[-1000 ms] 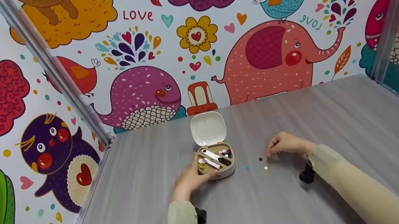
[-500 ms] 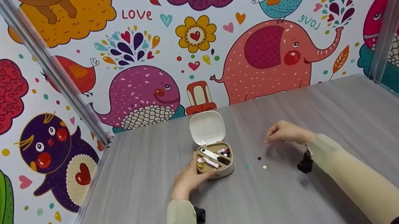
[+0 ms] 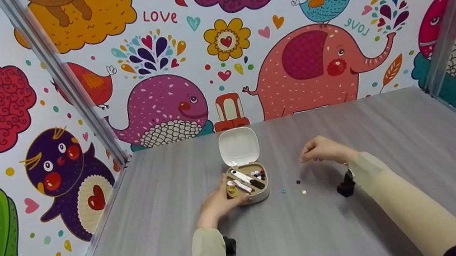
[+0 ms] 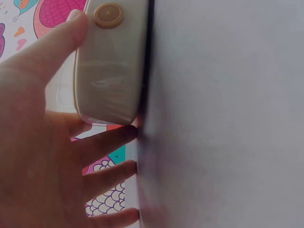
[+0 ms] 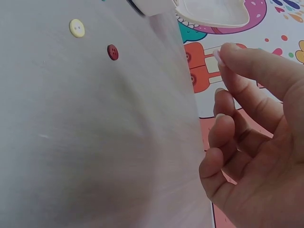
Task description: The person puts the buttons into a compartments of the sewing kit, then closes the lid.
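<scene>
A small white sewing box (image 3: 257, 196) stands on the table with its lid raised. My left hand (image 3: 215, 205) holds it by the left side, thumb along the front near a tan button-shaped catch (image 4: 108, 15), fingers at the far side. Inside lie a white-and-black tool (image 3: 247, 179), a gold-coloured spool (image 3: 231, 189) and several small buttons (image 3: 258, 174). Off to the right, my right hand (image 3: 323, 151) is raised over the table. Its thumb and index finger pinch a small pale button (image 5: 218, 57), seen edge-on; the other fingers are loosely curled.
On the table between box and right hand lie a dark red button (image 5: 112, 52), a pale yellow button (image 5: 77, 28) and a blue-green button (image 3: 283, 191). The grey table (image 3: 163, 179) meets cartoon-printed walls (image 3: 229, 77) at the back and sides.
My right hand has risen from the tabletop beside the loose buttons and moved slightly away from me. My left hand keeps its hold on the sewing box.
</scene>
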`<state>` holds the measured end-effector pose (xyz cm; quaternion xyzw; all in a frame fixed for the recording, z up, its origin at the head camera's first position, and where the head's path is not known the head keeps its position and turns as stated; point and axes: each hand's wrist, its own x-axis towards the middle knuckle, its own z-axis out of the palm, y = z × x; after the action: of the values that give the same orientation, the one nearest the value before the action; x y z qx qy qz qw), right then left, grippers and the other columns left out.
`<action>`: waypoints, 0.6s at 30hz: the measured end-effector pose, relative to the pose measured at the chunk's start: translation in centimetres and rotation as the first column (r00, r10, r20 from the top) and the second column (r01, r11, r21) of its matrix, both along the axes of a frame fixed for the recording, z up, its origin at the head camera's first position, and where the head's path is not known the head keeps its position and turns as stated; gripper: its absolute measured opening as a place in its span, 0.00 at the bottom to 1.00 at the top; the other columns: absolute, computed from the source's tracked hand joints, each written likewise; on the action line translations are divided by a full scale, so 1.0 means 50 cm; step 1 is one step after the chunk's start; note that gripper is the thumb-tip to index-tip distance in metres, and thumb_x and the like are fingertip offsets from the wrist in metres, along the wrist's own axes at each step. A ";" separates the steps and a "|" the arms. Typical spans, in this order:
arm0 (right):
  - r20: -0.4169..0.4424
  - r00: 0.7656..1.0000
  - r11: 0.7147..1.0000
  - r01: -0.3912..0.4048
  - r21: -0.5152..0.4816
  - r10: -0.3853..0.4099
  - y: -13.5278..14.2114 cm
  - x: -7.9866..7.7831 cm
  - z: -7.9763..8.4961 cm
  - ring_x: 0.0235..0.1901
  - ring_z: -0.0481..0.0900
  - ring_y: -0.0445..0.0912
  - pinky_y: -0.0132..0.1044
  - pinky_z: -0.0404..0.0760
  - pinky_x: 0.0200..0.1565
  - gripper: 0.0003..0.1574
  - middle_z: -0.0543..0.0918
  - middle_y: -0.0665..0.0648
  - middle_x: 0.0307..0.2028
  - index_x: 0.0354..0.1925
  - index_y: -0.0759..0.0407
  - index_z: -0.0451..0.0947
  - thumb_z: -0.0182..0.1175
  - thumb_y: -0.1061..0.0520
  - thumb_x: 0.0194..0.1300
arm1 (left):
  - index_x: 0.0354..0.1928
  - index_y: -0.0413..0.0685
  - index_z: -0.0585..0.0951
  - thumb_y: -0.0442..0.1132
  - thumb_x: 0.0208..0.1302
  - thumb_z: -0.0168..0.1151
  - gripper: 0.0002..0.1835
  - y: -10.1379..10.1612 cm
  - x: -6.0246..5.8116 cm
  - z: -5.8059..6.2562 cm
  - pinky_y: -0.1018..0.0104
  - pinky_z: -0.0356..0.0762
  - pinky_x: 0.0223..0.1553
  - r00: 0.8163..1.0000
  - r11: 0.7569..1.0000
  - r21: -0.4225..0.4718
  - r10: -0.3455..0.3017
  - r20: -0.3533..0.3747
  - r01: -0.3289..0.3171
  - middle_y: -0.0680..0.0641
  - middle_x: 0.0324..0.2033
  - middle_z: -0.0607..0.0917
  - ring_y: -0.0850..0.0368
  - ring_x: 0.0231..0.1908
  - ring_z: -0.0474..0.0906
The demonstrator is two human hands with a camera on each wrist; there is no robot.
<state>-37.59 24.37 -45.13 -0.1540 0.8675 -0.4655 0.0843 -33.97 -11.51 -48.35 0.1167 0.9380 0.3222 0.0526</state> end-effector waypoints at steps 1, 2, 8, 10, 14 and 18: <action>0.001 1.000 1.000 0.000 -0.001 0.000 -0.002 -0.001 -0.001 0.26 0.70 0.42 0.41 0.74 0.34 0.13 0.80 0.55 0.27 0.34 0.67 0.85 0.66 0.56 0.61 | 0.76 0.46 0.50 0.68 0.53 0.64 0.58 0.000 0.000 0.001 0.40 0.65 0.58 1.000 1.000 -0.001 0.002 0.001 -0.002 0.32 0.67 0.66 0.34 0.62 0.67; 0.001 1.000 1.000 -0.001 -0.003 0.001 -0.005 -0.002 -0.002 0.26 0.70 0.42 0.42 0.74 0.34 0.12 0.80 0.56 0.27 0.34 0.67 0.85 0.66 0.56 0.61 | 0.76 0.46 0.50 0.68 0.53 0.64 0.58 -0.001 0.000 0.002 0.39 0.65 0.58 1.000 1.000 -0.003 0.004 -0.002 -0.004 0.32 0.66 0.66 0.33 0.62 0.67; 0.016 1.000 1.000 0.008 -0.009 -0.008 -0.024 0.000 -0.010 0.23 0.68 0.41 0.37 0.71 0.30 0.12 0.78 0.52 0.24 0.35 0.68 0.85 0.66 0.57 0.61 | 0.76 0.45 0.51 0.68 0.53 0.65 0.58 -0.003 -0.001 0.001 0.39 0.65 0.58 1.000 1.000 -0.010 0.011 -0.019 -0.011 0.32 0.65 0.67 0.34 0.61 0.68; 0.019 1.000 1.000 0.005 -0.020 -0.004 -0.030 0.000 -0.015 0.21 0.66 0.39 0.34 0.68 0.26 0.13 0.77 0.51 0.23 0.35 0.70 0.85 0.66 0.57 0.61 | 0.76 0.46 0.50 0.68 0.53 0.64 0.58 -0.002 -0.001 0.000 0.39 0.65 0.58 1.000 1.000 -0.012 0.017 -0.014 -0.017 0.32 0.66 0.67 0.34 0.61 0.68; 0.021 1.000 0.999 -0.006 -0.047 0.007 -0.040 -0.003 -0.022 0.19 0.64 0.38 0.32 0.65 0.23 0.14 0.76 0.50 0.21 0.35 0.71 0.84 0.66 0.58 0.61 | 0.76 0.46 0.50 0.69 0.52 0.65 0.59 0.000 0.001 -0.001 0.40 0.65 0.58 1.000 1.000 -0.004 0.017 -0.005 -0.017 0.32 0.66 0.67 0.34 0.61 0.68; 0.008 1.000 0.998 -0.016 -0.069 0.016 -0.051 -0.004 -0.025 0.19 0.65 0.39 0.33 0.66 0.25 0.15 0.78 0.51 0.22 0.35 0.73 0.83 0.66 0.58 0.61 | 0.77 0.46 0.50 0.69 0.52 0.65 0.59 0.002 0.002 0.001 0.40 0.65 0.58 1.000 1.000 0.006 0.012 -0.004 -0.012 0.31 0.65 0.67 0.34 0.61 0.68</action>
<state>-37.81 21.83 -46.37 -0.1618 0.8494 -0.4949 0.0864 -33.87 -11.41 -48.32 0.1119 0.9378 0.3250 0.0483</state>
